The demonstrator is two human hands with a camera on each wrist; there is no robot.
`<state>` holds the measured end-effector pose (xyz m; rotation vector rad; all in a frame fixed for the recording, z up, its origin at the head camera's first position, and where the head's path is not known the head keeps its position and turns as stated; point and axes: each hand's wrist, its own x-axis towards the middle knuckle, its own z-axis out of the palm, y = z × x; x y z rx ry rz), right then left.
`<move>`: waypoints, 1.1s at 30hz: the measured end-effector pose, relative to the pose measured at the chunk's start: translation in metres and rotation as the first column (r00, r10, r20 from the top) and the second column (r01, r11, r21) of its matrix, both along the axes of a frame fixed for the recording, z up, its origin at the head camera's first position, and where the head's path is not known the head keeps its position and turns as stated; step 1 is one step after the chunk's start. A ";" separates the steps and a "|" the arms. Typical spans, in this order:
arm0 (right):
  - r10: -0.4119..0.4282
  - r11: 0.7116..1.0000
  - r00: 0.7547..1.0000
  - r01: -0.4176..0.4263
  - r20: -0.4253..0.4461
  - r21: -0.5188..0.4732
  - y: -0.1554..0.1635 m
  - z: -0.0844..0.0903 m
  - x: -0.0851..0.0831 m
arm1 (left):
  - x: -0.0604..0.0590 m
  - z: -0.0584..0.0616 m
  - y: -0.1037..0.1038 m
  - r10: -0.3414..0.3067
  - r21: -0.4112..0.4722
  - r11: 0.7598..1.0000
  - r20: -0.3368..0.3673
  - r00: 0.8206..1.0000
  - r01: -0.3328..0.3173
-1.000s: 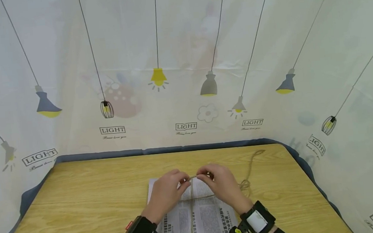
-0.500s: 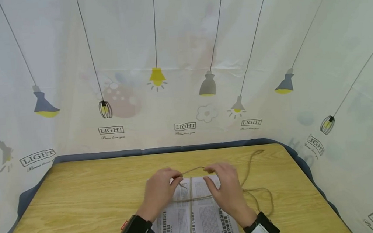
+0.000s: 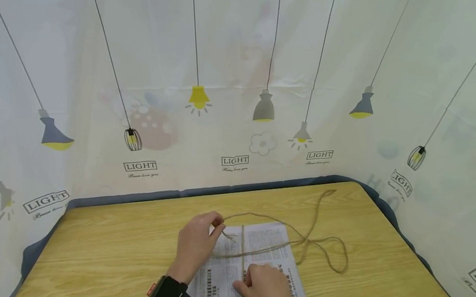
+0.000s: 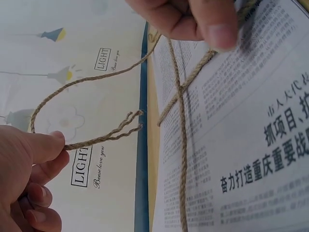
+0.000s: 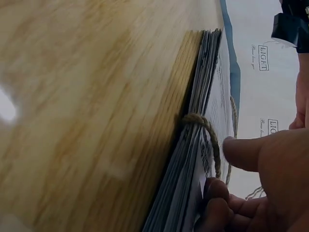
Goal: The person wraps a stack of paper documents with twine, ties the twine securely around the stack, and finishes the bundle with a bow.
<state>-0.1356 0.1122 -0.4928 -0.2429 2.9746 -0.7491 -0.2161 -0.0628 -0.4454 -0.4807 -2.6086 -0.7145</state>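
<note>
A person's left hand is pinching the frayed end of a twine between thumb and forefinger, fingers curled, at the newspaper bundle's eleven o'clock corner. The right hand is resting at the bundle's six o'clock edge, fingers bent around the twine crossing it there. Slack twine is looping across the wooden table toward three o'clock.

A flat newspaper stack lies cross-tied with brown twine, its slack looping rightward.
</note>
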 end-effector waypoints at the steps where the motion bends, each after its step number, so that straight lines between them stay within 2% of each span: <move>1: -0.009 1.000 1.000 0.009 0.001 0.014 -0.002 -0.001 0.000 | 0.000 0.000 0.000 -0.004 0.002 1.000 -0.005 1.000 0.004; 7: -0.046 0.999 0.999 0.046 -0.002 0.022 -0.006 -0.003 -0.002 | 0.001 0.002 0.000 -0.014 0.018 1.000 -0.012 1.000 0.014; 13: -0.059 0.992 0.996 0.066 0.061 -0.105 -0.004 -0.007 -0.004 | 0.000 -0.001 -0.003 -0.009 0.008 1.000 0.000 1.000 0.009; 15: -0.057 0.986 0.997 0.065 0.057 -0.153 -0.003 -0.009 -0.004 | 0.000 -0.002 -0.004 -0.003 0.003 1.000 0.010 1.000 0.003; 20: -0.035 0.961 0.998 0.045 0.042 -0.272 0.000 -0.013 -0.003 | 0.000 -0.005 -0.006 0.009 -0.012 1.000 0.036 0.999 -0.008; 27: -0.041 0.918 0.988 0.097 0.152 -0.386 0.002 -0.021 -0.003 | 0.000 -0.011 -0.009 0.012 -0.016 1.000 0.079 0.997 -0.011; 33: -0.028 0.887 0.985 0.104 0.172 -0.449 0.004 -0.022 -0.002 | -0.003 -0.019 -0.007 0.032 -0.010 0.999 0.087 0.996 -0.032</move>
